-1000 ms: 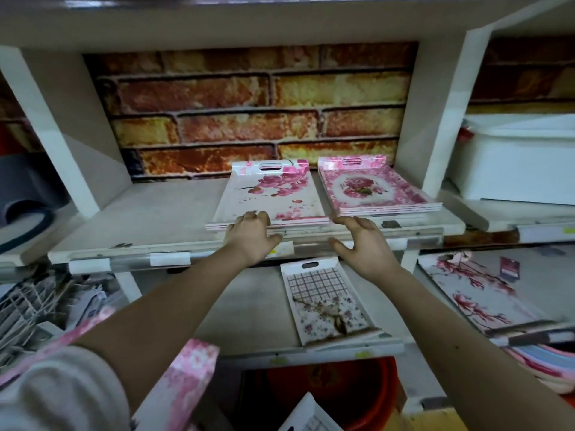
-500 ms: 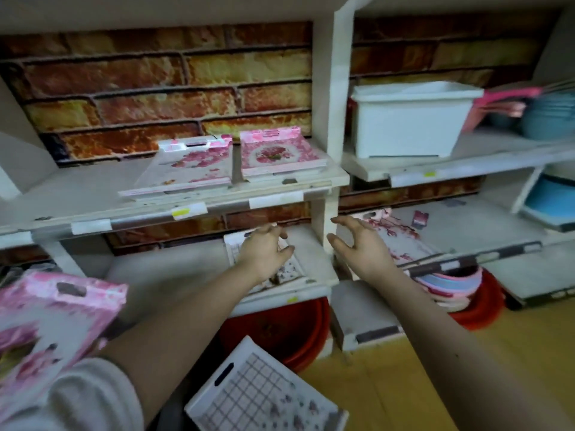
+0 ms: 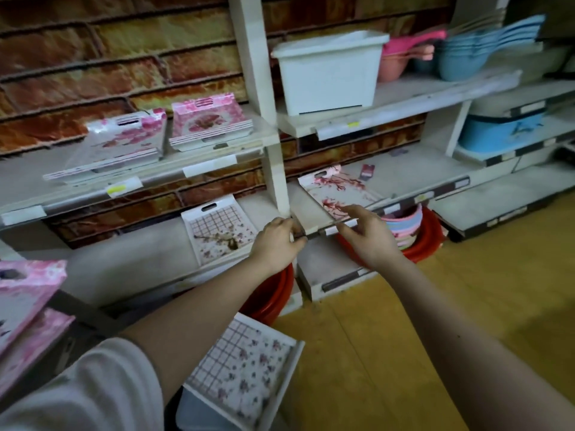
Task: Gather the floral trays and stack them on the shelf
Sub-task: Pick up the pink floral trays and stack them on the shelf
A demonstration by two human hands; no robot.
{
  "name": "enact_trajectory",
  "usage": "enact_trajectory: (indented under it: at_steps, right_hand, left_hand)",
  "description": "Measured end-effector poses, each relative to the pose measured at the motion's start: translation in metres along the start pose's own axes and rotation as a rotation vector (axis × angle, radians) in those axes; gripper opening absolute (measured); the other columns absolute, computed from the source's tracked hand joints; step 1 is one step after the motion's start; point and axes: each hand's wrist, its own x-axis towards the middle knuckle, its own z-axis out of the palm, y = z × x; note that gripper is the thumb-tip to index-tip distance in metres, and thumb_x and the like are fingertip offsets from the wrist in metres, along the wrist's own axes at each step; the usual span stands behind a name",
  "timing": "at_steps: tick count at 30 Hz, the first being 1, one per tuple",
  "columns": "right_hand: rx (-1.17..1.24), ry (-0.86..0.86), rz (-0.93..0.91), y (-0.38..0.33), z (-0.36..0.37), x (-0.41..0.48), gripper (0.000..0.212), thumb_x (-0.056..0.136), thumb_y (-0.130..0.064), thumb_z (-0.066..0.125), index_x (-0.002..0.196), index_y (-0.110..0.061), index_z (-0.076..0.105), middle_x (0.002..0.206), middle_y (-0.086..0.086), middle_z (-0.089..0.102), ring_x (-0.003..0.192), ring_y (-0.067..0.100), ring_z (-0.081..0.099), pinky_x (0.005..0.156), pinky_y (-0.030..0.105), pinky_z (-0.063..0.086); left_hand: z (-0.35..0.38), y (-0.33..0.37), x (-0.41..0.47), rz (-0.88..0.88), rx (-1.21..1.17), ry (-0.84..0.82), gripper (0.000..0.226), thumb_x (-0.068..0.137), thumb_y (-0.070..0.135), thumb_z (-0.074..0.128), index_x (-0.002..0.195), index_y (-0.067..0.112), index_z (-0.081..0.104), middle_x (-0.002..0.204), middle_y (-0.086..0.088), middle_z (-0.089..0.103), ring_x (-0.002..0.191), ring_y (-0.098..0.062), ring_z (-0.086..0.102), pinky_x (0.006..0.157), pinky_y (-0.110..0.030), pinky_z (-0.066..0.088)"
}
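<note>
both hands have come down off the upper shelf and shifted right since the earlier frames; they're now at the front lip of the lower right bay. right hand (image 3: 367, 234): fingers loose and spread over the near edge of the blossom tray (image 3: 334, 189), thumb at the shelf lip, not clamped. left hand (image 3: 277, 241): fingers curled at the lip beside the white post (image 3: 258, 88), can't tell if it grips anything. blossom tray lies flat on the lower right shelf, handle slot at the far end. upper left shelf has two floral stacks side by side: white-pink stack (image 3: 118, 147) left, pink stack (image 3: 208, 126) right. grid tray (image 3: 217, 228) is on the lower left shelf, left of the post. second grid tray (image 3: 245, 368) is near, beside the left forearm. white bin (image 3: 329, 73) on the upper right shelf. red basin (image 3: 429, 244) below the blossom tray's shelf.
</note>
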Motion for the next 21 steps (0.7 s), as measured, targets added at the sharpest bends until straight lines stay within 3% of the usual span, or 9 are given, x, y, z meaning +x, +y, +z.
enact_trajectory:
  at_steps: [8, 10, 13, 15, 16, 18, 19, 21]
  right_hand:
    - [-0.055, 0.121, 0.055, 0.023, -0.046, -0.027, 0.042, 0.09, -0.03, 0.057, 0.128, -0.014, 0.052, 0.125, 0.01, 0.06, 0.111, 0.024, 0.057, 0.092, 0.036, 0.047]
    - [-0.049, 0.139, 0.074, 0.03, -0.05, -0.029, 0.04, 0.09, -0.027, 0.056, 0.127, -0.013, 0.053, 0.125, 0.01, 0.06, 0.112, 0.023, 0.057, 0.087, 0.025, 0.045]
    - [-0.013, 0.16, 0.107, 0.04, -0.046, -0.031, 0.038, 0.09, -0.021, 0.057, 0.127, -0.01, 0.053, 0.127, 0.011, 0.06, 0.113, 0.021, 0.057, 0.066, -0.005, 0.033]
    - [0.013, 0.163, 0.124, 0.046, -0.04, -0.034, 0.039, 0.09, -0.017, 0.056, 0.128, -0.009, 0.052, 0.129, 0.01, 0.058, 0.116, 0.019, 0.055, 0.066, -0.012, 0.027]
    - [0.006, 0.155, 0.129, 0.051, -0.036, -0.033, 0.04, 0.09, -0.017, 0.056, 0.129, -0.009, 0.052, 0.131, 0.009, 0.057, 0.118, 0.019, 0.054, 0.071, -0.01, 0.028]
    - [-0.037, 0.141, 0.154, 0.063, -0.029, -0.025, 0.041, 0.09, -0.02, 0.055, 0.13, -0.013, 0.05, 0.133, 0.006, 0.056, 0.121, 0.019, 0.052, 0.087, 0.008, 0.035]
    - [-0.05, 0.14, 0.172, 0.067, -0.026, -0.02, 0.041, 0.09, -0.021, 0.054, 0.131, -0.014, 0.05, 0.133, 0.006, 0.056, 0.121, 0.02, 0.052, 0.091, 0.018, 0.038]
    - [-0.055, 0.14, 0.194, 0.078, -0.019, -0.005, 0.041, 0.09, -0.021, 0.054, 0.131, -0.014, 0.05, 0.132, 0.006, 0.057, 0.12, 0.021, 0.053, 0.092, 0.026, 0.041]
  left_hand:
    - [0.013, 0.053, 0.017, 0.109, -0.073, -0.004, 0.029, 0.089, 0.031, 0.055, 0.109, 0.011, 0.059, 0.117, -0.011, 0.055, 0.107, -0.028, 0.054, 0.089, -0.035, 0.045]
    - [0.022, 0.061, 0.02, 0.129, -0.093, -0.019, 0.028, 0.088, 0.032, 0.057, 0.107, 0.012, 0.06, 0.116, -0.01, 0.055, 0.103, -0.028, 0.056, 0.087, -0.034, 0.045]
    - [0.038, 0.062, 0.023, 0.147, -0.106, -0.045, 0.027, 0.087, 0.033, 0.058, 0.105, 0.013, 0.061, 0.113, -0.009, 0.057, 0.101, -0.027, 0.057, 0.087, -0.034, 0.046]
    - [0.047, 0.059, 0.025, 0.147, -0.115, -0.057, 0.026, 0.086, 0.033, 0.059, 0.103, 0.014, 0.062, 0.112, -0.01, 0.058, 0.102, -0.026, 0.056, 0.088, -0.036, 0.046]
    - [0.051, 0.057, 0.027, 0.144, -0.118, -0.068, 0.026, 0.086, 0.033, 0.059, 0.103, 0.014, 0.062, 0.112, -0.009, 0.059, 0.103, -0.026, 0.056, 0.089, -0.036, 0.047]
    - [0.061, 0.053, 0.04, 0.134, -0.138, -0.086, 0.025, 0.086, 0.033, 0.059, 0.103, 0.014, 0.062, 0.112, -0.008, 0.059, 0.103, -0.024, 0.056, 0.089, -0.034, 0.046]
    - [0.065, 0.051, 0.045, 0.134, -0.149, -0.091, 0.024, 0.086, 0.032, 0.059, 0.102, 0.014, 0.062, 0.112, -0.008, 0.059, 0.103, -0.023, 0.055, 0.088, -0.032, 0.045]
    - [0.072, 0.045, 0.06, 0.135, -0.166, -0.095, 0.023, 0.087, 0.032, 0.058, 0.1, 0.013, 0.062, 0.111, -0.007, 0.058, 0.102, -0.023, 0.055, 0.086, -0.031, 0.043]
